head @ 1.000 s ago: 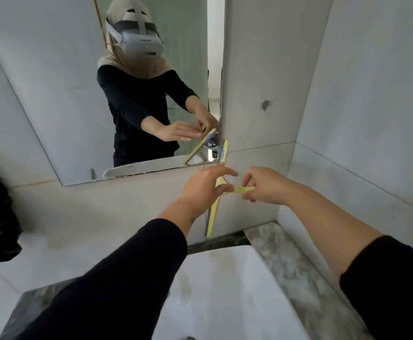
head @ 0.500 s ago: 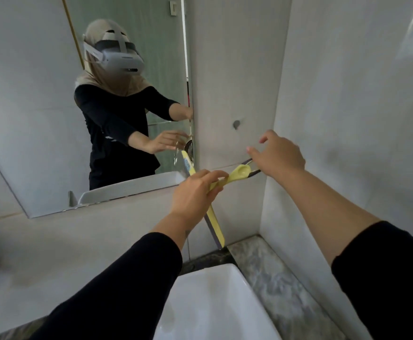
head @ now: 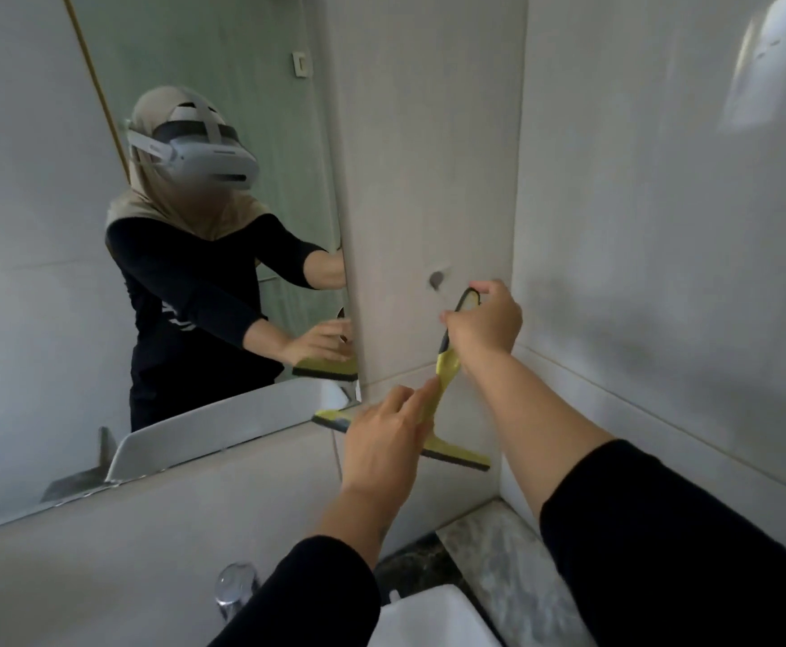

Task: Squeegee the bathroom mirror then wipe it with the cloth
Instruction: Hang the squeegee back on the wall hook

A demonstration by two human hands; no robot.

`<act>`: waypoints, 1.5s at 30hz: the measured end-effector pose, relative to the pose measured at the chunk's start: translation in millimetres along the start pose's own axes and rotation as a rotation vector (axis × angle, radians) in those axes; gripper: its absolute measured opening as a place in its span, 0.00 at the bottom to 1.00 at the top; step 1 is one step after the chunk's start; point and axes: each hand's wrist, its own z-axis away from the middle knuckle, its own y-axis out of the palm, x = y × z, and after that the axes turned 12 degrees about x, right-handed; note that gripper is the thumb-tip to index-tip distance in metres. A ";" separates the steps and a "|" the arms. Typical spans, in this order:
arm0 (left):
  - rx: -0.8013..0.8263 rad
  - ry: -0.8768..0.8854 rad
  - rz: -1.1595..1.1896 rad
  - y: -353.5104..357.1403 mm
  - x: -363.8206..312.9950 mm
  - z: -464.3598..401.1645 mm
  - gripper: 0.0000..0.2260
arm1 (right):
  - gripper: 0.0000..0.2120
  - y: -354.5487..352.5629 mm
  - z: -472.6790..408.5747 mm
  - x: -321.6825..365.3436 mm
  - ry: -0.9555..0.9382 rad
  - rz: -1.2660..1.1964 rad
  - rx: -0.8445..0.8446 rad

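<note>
The left hand (head: 384, 443) covers the middle of the squeegee (head: 447, 366), fingers lying loosely along its stem, not clamped. The right hand (head: 487, 326) is closed around the handle's upper end, hiding most of it. The blade shows below both hands, beside the mirror (head: 102, 273)'s lower right corner. A tap (head: 235, 588) and basin (head: 433, 618) are cut off under the sleeves.

The yellow squeegee (head: 447, 366) with a black blade is held off the wall, handle up to the right, blade down near the mirror's (head: 125, 273) lower right corner. The mirror hangs left, tilted in view.
</note>
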 end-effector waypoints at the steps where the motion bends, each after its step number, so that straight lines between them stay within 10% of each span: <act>1: 0.054 -0.025 0.031 6.8 0.1 -2.5 0.29 | 0.22 3.6 -4.7 -1.2 -0.041 0.001 0.002; 24: 0.348 -0.085 0.279 67.0 19.0 -50.0 0.40 | 0.27 33.5 -52.3 -36.1 -0.179 0.179 0.077; 32: 0.410 -0.214 0.316 6.8 38.1 -10.9 0.26 | 0.23 30.3 16.0 -33.2 0.016 0.594 0.362; 45: 0.280 -0.630 0.197 -162.4 129.1 139.2 0.16 | 0.17 119.2 161.4 68.1 -0.285 0.829 0.977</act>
